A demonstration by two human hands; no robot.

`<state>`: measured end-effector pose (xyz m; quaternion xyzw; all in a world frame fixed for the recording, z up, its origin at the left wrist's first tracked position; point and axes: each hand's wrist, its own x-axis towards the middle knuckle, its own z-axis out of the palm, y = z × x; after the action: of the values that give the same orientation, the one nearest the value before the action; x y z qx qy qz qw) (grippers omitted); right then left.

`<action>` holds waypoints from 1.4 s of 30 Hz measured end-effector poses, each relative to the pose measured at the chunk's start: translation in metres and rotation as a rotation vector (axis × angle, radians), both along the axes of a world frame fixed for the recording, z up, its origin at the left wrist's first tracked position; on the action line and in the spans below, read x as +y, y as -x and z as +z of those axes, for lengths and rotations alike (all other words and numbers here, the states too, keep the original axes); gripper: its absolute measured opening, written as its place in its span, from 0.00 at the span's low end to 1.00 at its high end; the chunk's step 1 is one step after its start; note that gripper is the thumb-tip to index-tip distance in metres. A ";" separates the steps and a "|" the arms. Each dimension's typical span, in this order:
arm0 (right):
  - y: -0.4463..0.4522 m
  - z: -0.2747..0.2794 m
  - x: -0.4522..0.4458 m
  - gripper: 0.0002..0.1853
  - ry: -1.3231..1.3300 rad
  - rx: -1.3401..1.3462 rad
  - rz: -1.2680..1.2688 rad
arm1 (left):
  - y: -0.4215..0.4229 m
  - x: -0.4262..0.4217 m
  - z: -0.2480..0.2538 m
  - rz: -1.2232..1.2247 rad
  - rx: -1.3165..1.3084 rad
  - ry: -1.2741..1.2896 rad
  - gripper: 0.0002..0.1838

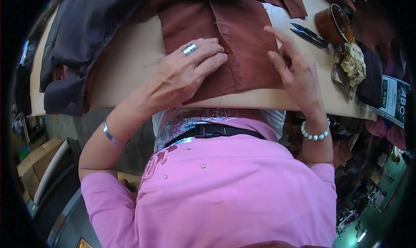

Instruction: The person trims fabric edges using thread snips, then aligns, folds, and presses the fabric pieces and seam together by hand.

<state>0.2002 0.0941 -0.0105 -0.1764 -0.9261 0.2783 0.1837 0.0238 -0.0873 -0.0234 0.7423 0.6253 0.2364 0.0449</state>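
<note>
A reddish-brown fabric piece [255,40] with a frayed seam down its middle lies flat over the table's near edge. My left hand [184,68], wearing a wide silver ring, rests on it; its fingers are bent together, closed on the cloth beside the seam, and its thumb is hidden. At the fabric's right edge is my right hand [299,68], thumb and forefinger apart with nothing between them. Black thread snips [310,35] lie on the table beyond that hand.
Dark fabric [93,27] is heaped at the left and hangs over the pale table [130,61]. To the right stand a brown cup [325,25], a crumpled yellowish clump [353,66] and a green-white package [394,100]. More brown fabric lies at the back.
</note>
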 end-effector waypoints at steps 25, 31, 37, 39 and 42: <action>0.022 0.003 0.023 0.28 0.127 -0.152 -0.019 | 0.004 0.011 -0.001 0.036 0.055 -0.045 0.22; 0.033 -0.011 0.027 0.26 -0.068 -0.011 0.022 | 0.006 0.013 -0.002 0.077 0.078 -0.007 0.25; 0.036 -0.022 0.032 0.27 -0.144 0.180 0.123 | 0.003 0.009 0.004 0.014 0.125 0.090 0.30; 0.036 -0.022 0.031 0.27 -0.136 0.181 0.125 | 0.001 0.010 0.008 -0.050 0.195 0.096 0.31; 0.034 -0.024 0.031 0.26 -0.115 0.190 0.111 | 0.002 0.012 0.007 -0.088 0.158 0.094 0.31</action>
<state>0.1657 0.1250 -0.0348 -0.0867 -0.9274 0.2498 0.2646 0.0219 -0.0757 -0.0161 0.7824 0.6042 0.1452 0.0405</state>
